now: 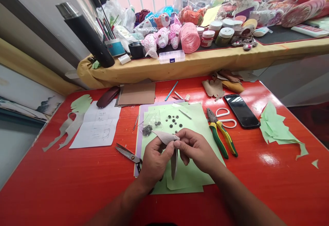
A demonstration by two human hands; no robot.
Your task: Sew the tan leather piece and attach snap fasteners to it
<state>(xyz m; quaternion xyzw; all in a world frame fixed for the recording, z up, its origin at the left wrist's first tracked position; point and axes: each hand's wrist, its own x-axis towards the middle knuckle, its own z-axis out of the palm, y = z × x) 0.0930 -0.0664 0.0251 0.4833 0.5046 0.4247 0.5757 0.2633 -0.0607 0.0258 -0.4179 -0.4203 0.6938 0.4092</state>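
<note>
Between my two hands, above the green sheets (pixel 197 179), is a thin grey piece of leather or felt (pixel 164 136); which material I cannot tell. My left hand (pixel 156 159) pinches it from the left, thumb on top. The right hand's (pixel 196 148) thumb and fingers press its edge near the middle. One strip of the piece hangs below the fingertips. Just beyond lie several dark round snap fasteners (pixel 173 120) and a small clear bag (pixel 154 120) with a dark clump of them (pixel 147 130). A slim metal rod (pixel 185 114) lies near the snaps.
Dark-handled scissors (pixel 128 153) lie left of my left hand. Pliers (pixel 221 133), white-handled scissors (pixel 226 118) and a phone (pixel 242 111) lie on the right. A drawn paper (pixel 96 126) and grey scraps (pixel 67 130) are left. A thermos (pixel 87 36) and jars (pixel 207 38) stand on the sill.
</note>
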